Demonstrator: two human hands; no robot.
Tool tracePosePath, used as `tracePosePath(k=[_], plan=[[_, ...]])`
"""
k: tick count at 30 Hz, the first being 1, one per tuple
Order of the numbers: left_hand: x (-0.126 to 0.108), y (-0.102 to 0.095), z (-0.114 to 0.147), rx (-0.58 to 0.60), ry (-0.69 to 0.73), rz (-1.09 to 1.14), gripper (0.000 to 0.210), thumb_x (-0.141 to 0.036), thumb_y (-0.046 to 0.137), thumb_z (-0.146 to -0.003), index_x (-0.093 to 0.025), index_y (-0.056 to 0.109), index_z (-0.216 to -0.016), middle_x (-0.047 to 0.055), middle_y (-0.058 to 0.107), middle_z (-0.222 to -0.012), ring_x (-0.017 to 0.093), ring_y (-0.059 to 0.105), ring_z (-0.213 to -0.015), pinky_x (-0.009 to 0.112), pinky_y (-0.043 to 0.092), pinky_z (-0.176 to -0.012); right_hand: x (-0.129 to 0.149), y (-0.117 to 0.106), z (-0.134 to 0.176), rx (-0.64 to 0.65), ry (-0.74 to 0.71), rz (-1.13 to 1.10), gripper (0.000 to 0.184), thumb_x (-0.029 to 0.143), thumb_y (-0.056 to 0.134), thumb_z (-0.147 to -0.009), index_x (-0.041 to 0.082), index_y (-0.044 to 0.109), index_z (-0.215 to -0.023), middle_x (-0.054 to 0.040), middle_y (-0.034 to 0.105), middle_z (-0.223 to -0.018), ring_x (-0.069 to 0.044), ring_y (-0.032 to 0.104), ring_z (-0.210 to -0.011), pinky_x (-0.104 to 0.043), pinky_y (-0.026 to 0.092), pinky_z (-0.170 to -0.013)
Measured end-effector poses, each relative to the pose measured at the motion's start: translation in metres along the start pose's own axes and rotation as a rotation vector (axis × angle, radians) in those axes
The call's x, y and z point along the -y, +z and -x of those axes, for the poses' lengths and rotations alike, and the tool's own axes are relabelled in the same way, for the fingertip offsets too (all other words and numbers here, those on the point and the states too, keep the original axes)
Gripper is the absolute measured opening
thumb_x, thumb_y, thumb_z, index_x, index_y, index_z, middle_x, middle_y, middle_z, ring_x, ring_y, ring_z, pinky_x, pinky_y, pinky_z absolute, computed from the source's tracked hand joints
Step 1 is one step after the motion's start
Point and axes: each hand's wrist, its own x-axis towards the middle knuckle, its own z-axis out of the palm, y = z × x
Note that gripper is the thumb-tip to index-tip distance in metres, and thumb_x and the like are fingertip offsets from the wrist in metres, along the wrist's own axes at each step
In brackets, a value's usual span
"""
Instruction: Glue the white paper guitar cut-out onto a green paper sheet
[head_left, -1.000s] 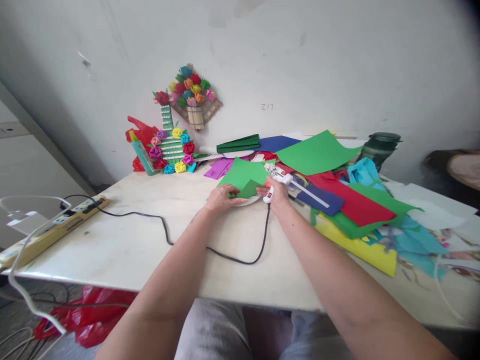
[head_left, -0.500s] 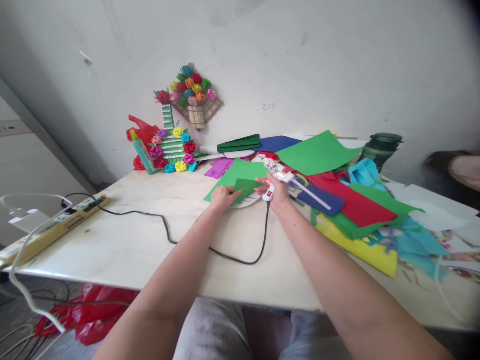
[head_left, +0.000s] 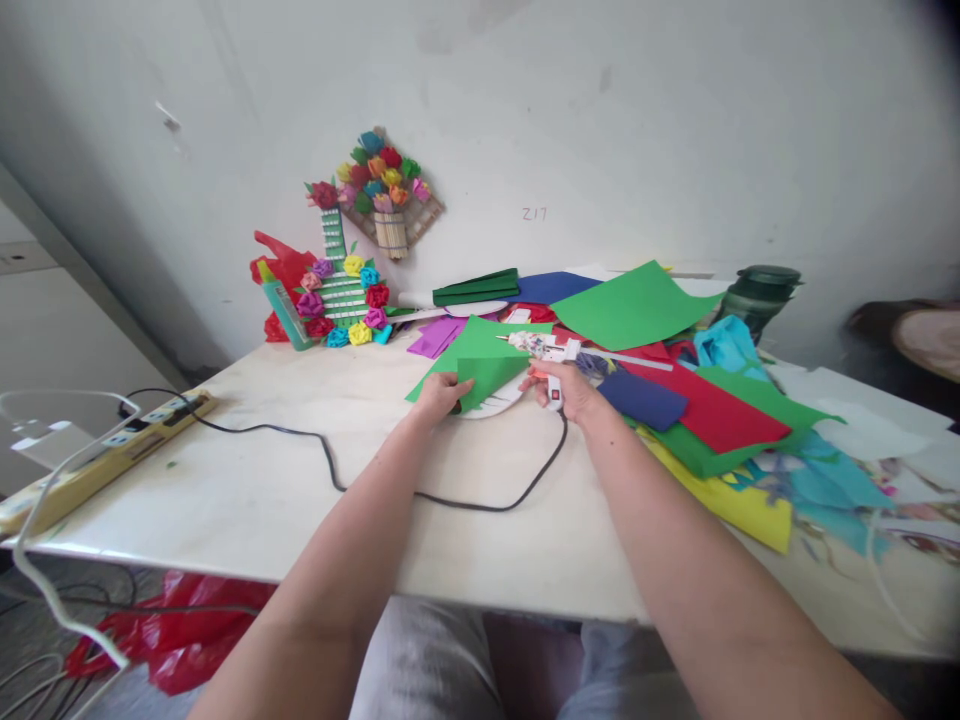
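Note:
My right hand (head_left: pixel 566 390) is wrapped round the handle of a white hot glue gun (head_left: pixel 551 350). Its nozzle points left over the green paper, and a glue stick pokes out of its back end. My left hand (head_left: pixel 441 395) pinches the folded-over near edge of a green paper sheet (head_left: pixel 480 340). Under that fold shows a white rounded piece (head_left: pixel 502 402) with slits along its edge. A black cord (head_left: pixel 465 507) hangs from the gun's handle and curves left over the table.
At left lies a yellow power strip (head_left: pixel 105 465). A glue bottle (head_left: pixel 283 308) and a paper-flower guitar (head_left: pixel 346 285) stand against the wall, near a flower basket (head_left: pixel 391 195). Coloured paper (head_left: pixel 720 410) piles up at right, before a dark green bottle (head_left: pixel 761 295).
The glue gun has swung round so its nozzle points left, and my right hand has shifted slightly right. My left hand still holds the folded paper edge, which now shows more of its fold.

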Motion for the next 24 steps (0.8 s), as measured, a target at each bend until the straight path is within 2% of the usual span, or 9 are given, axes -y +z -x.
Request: tracePosePath(k=[6,10,16,24], plan=[[0.004,0.001,-0.003,0.013,-0.021,0.045,0.039,-0.049,0.059,-0.06,-0.019,0.038,-0.05,-0.007,0.033,-0.041,0.007,0.039,-0.037,0.021,0.031,-0.039,0.011,-0.013,0.01,0.259,0.121,0.167,0.026,0.035,0.062,-0.066,0.01,0.056,-0.066,-0.0108,0.065,-0.058,-0.009,0.043,-0.025,-0.019,0.03,-0.025],[0.004,0.001,-0.003,0.016,-0.032,0.055,0.039,-0.049,0.06,-0.059,-0.019,0.038,-0.05,-0.007,0.034,-0.041,0.007,0.038,-0.037,0.021,0.03,-0.039,0.015,-0.018,0.013,0.351,0.166,0.319,0.031,0.039,0.06,-0.067,0.009,0.057,-0.063,-0.0119,0.065,-0.059,-0.007,0.042,-0.025,-0.017,0.028,-0.025],[0.003,0.001,-0.001,0.026,-0.018,0.101,0.039,-0.05,0.061,-0.059,-0.018,0.041,-0.051,-0.006,0.038,-0.042,0.007,0.036,-0.038,0.022,0.028,-0.04,0.013,-0.015,0.014,0.376,0.19,0.515,0.034,0.043,0.059,-0.068,0.01,0.059,-0.058,-0.0089,0.064,-0.056,-0.006,0.041,-0.026,-0.017,0.028,-0.026],[0.001,0.001,0.001,0.056,-0.032,0.211,0.041,-0.051,0.064,-0.055,-0.017,0.04,-0.051,-0.007,0.036,-0.043,0.006,0.035,-0.039,0.021,0.028,-0.041,0.011,-0.015,0.012,0.334,0.21,0.627,0.039,0.049,0.06,-0.066,0.011,0.059,-0.057,-0.0065,0.064,-0.057,-0.005,0.042,-0.026,-0.018,0.028,-0.027]])
